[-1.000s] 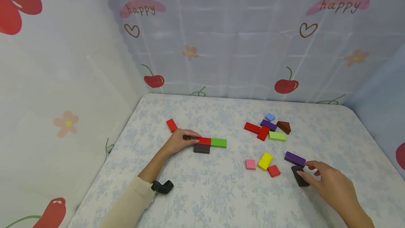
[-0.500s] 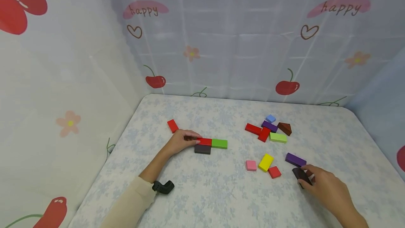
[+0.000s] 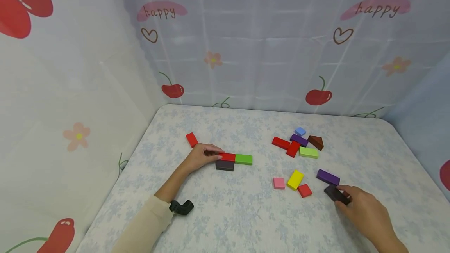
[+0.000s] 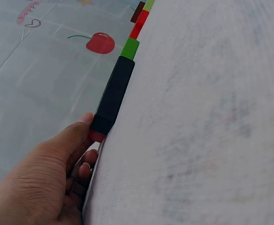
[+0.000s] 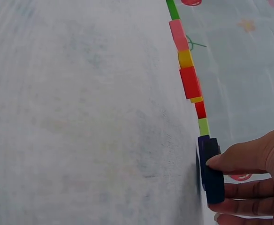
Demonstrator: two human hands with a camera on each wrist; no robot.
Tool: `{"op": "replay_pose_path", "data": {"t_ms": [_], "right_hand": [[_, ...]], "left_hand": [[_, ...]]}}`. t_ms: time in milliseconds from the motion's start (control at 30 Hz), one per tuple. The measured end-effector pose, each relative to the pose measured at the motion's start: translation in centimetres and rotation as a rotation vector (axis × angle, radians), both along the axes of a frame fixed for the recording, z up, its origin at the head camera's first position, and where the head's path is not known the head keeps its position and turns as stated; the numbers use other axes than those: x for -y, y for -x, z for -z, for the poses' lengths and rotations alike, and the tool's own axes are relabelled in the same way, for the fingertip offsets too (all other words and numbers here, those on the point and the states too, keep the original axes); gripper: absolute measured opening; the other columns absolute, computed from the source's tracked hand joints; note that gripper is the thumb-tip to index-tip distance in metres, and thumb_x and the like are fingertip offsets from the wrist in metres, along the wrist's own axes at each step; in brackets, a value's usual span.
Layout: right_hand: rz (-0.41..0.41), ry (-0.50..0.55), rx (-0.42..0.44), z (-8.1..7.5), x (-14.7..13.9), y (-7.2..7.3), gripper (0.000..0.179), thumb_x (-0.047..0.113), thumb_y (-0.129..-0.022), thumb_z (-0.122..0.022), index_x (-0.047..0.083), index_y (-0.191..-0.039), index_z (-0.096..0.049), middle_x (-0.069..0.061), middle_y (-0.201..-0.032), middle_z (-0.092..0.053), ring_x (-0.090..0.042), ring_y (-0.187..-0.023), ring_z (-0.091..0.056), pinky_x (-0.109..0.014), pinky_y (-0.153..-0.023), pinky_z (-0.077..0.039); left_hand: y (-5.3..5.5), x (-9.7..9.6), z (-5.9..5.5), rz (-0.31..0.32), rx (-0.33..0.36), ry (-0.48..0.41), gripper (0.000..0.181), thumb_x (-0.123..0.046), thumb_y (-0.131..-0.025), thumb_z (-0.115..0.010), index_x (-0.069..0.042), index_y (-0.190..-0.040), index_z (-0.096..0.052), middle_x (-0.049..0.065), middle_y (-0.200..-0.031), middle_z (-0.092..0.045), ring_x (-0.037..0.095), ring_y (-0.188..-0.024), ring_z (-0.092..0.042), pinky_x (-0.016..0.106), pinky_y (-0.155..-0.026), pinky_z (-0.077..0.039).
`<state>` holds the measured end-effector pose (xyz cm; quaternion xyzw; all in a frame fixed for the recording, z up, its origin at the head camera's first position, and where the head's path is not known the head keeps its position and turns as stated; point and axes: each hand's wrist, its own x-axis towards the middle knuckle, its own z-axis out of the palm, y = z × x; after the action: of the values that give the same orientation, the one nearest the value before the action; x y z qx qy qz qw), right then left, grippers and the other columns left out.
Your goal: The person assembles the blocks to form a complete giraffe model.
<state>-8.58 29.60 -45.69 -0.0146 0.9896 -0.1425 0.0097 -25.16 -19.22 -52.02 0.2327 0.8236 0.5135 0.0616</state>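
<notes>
At the left, my left hand (image 3: 202, 156) pinches the near end of a red block (image 3: 228, 157) between thumb and fingers. That block lies flat, with a green block (image 3: 243, 159) against its right end and a black block (image 3: 225, 165) along its front side. In the left wrist view the black block (image 4: 112, 93) hides most of the red one. Over at the right, my right hand (image 3: 365, 210) grips a second black block (image 3: 336, 195) between thumb and fingers. A purple block (image 3: 328, 177) lies just behind it. The right wrist view shows the thumb pressed on the held black block (image 5: 214, 178).
A loose red block (image 3: 191, 139) lies behind my left hand. Between the hands are pink (image 3: 279, 183), yellow (image 3: 295, 180) and small red (image 3: 304, 190) blocks. Farther back, a cluster holds several blocks, among them a brown triangle (image 3: 316, 142) and a light green block (image 3: 308, 152).
My right hand has closed its fingers round the black block and turned it, so it now slants more sideways. The left hand and its blocks have stayed in place.
</notes>
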Motion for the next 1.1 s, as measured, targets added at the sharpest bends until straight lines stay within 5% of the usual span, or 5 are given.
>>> {"op": "replay_pose_path", "data": {"t_ms": [367,567,833,967,1100], "right_hand": [[-0.122,0.028,-0.371,-2.7,2.3,-1.4,0.049,0.013,-0.066,-0.095,0.008,-0.110,-0.075,-0.015,-0.099,-0.073,-0.022,-0.064,-0.065,-0.025,-0.048,-0.047],[-0.262,0.066,-0.470,-4.6,5.5,-1.9,0.050,0.016,-0.062,-0.098,0.015,-0.108,-0.077,-0.009,-0.100,-0.074,-0.033,-0.082,-0.073,-0.040,-0.056,-0.059],[-0.469,0.100,-0.569,-5.5,9.3,-1.1,0.067,0.067,-0.098,-0.032,0.018,-0.105,-0.078,0.001,-0.100,-0.073,-0.017,-0.078,-0.071,-0.029,-0.057,-0.057],[-0.546,0.114,-0.561,-5.5,10.9,-0.4,0.032,0.044,-0.088,-0.080,0.018,-0.106,-0.078,0.003,-0.101,-0.073,-0.013,-0.079,-0.070,-0.022,-0.057,-0.054],[-0.599,0.114,-0.555,-5.3,12.4,0.4,0.045,0.011,-0.065,-0.095,0.018,-0.106,-0.079,0.004,-0.102,-0.074,-0.013,-0.083,-0.072,-0.024,-0.061,-0.056]], "left_hand": [[-0.9,-0.2,-1.5,-0.013,-0.009,-0.018,0.020,-0.015,-0.090,-0.079,-0.015,-0.110,-0.080,0.001,-0.103,-0.076,0.021,-0.077,-0.061,0.025,-0.066,-0.049],[-1.1,-0.5,-1.8,-0.029,-0.003,-0.034,0.020,-0.007,-0.090,-0.078,-0.007,-0.109,-0.079,0.004,-0.101,-0.076,0.020,-0.078,-0.062,0.024,-0.066,-0.048],[0.0,-0.1,0.2,-0.041,-0.006,-0.028,0.020,-0.017,-0.088,-0.081,-0.018,-0.108,-0.081,-0.004,-0.103,-0.076,0.015,-0.079,-0.063,0.026,-0.067,-0.050],[0.1,0.0,0.3,-0.018,-0.006,-0.030,0.019,-0.024,-0.088,-0.081,-0.023,-0.108,-0.081,-0.006,-0.105,-0.076,0.016,-0.080,-0.063,0.026,-0.067,-0.051],[0.2,0.1,0.3,0.002,-0.008,-0.022,0.019,-0.026,-0.089,-0.080,-0.026,-0.108,-0.081,-0.007,-0.106,-0.076,0.018,-0.080,-0.064,0.027,-0.067,-0.051]]}}
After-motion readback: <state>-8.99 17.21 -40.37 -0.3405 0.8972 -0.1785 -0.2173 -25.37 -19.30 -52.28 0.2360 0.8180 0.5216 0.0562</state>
